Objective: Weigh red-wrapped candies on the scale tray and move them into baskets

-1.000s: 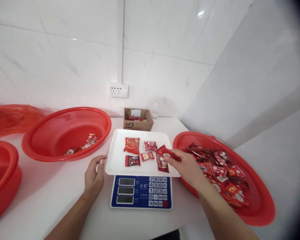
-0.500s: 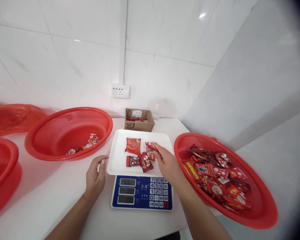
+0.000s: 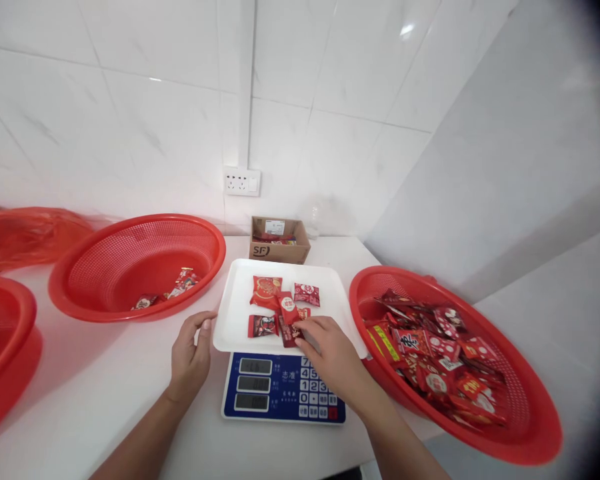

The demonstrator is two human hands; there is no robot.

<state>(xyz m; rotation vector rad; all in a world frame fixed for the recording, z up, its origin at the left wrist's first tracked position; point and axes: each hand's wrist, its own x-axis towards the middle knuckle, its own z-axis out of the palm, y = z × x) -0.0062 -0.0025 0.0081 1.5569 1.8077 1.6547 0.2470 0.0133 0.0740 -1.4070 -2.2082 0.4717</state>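
Baskets first: a red rim [image 3: 3, 313] at far left, cut by the frame; beside it a wide red mesh basket [image 3: 137, 267] with a few packets [image 3: 173, 288] on its floor. Left hand [image 3: 190, 357] flat on the counter [image 3: 105, 393], fingers loosely curled and apart, thumb tip just touching the left edge of the white tray [image 3: 240, 330]. Tray atop a blue scale [image 3: 283, 390], several red packets on it. Behind, a small cardboard box [image 3: 279, 240] under a wall socket [image 3: 242, 181]. Right hand [image 3: 333, 353] over the tray's front edge (partly covering the keypad), fingertips pinched on a red sweet packet [image 3: 289, 317] lying among the others on the tray. Far right, a full basket [image 3: 455, 360] heaped with red packets.
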